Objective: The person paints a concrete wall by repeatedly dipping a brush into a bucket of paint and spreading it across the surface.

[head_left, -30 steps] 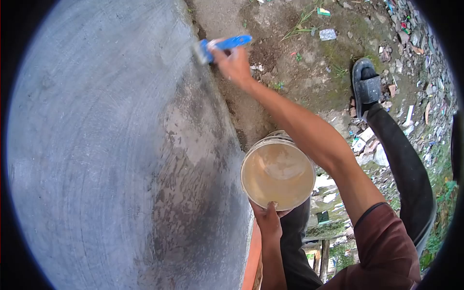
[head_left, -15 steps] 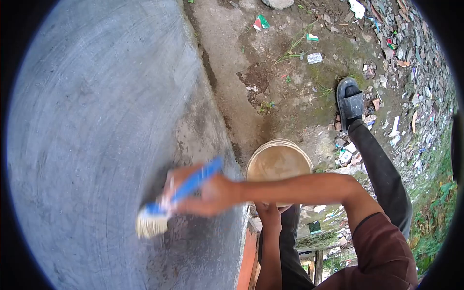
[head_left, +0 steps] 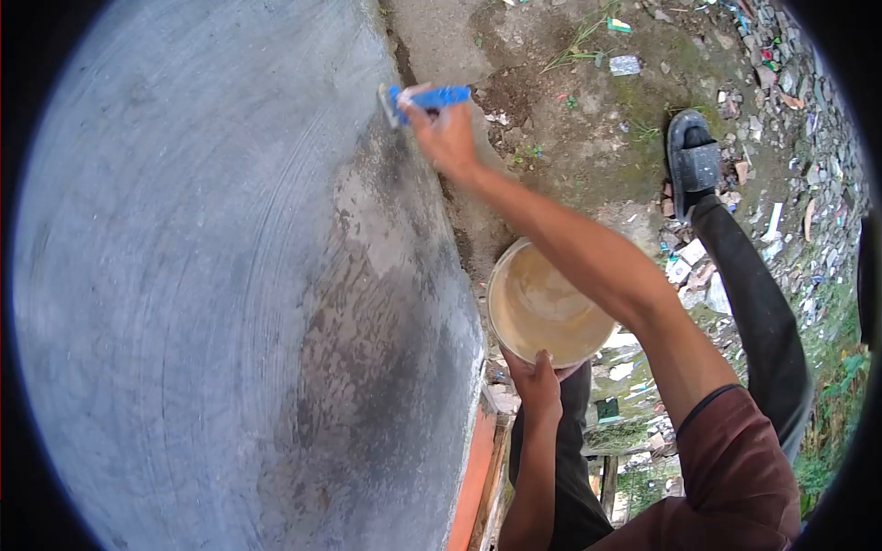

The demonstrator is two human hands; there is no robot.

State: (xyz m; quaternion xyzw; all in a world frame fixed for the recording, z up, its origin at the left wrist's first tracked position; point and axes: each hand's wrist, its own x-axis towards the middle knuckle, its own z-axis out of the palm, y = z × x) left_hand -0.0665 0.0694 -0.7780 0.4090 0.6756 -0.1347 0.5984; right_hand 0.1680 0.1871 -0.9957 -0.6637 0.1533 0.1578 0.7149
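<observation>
My right hand (head_left: 446,138) is wrapped around the blue handle of a paintbrush (head_left: 450,95). The brush head is at the edge of a grey wall surface (head_left: 211,239) and looks to be touching it, though blurred. My left hand (head_left: 537,381) grips the near rim of a round, pale bucket (head_left: 514,326), thumb over the rim and fingers hidden beneath. Tan residue or liquid shows inside the bucket, partly covered by my right forearm. A darker, patchy, wet-looking area (head_left: 358,340) spreads along the wall's right side.
Bare ground (head_left: 588,138) with litter and stones lies beside the wall. A foot in a dark slipper (head_left: 694,170) rests on it. Rubble (head_left: 813,138) covers the far right, with green plants (head_left: 841,386) lower down. An orange-red strip (head_left: 473,473) runs below the wall edge.
My right hand has carried the brush up and right, from the wall's lower middle to its upper edge. The bucket now shows slightly lower and to the right, tilted more toward view.
</observation>
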